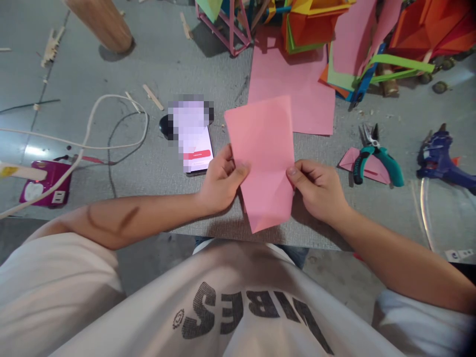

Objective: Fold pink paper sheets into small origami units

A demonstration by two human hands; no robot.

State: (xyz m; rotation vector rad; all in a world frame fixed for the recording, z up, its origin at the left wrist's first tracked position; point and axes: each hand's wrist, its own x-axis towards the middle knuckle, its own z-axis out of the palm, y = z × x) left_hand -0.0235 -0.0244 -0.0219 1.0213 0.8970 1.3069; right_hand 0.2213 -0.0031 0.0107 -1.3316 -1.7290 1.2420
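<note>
A folded sheet of pink paper is held up over the table's near edge, its lower end narrowing to a slanted point. My left hand pinches its left edge, thumb on the front face and fingers mostly behind. On the opposite edge, my right hand grips it between thumb and curled fingers. Behind it lies a larger flat pink sheet on the table. A phone with a lit screen rests just left of the held paper.
Teal-handled pliers lie on a pink paper scrap at right, beside a blue glue gun. Coloured paper constructions crowd the far right. At left are a purple power socket, a white cable and a wooden cylinder.
</note>
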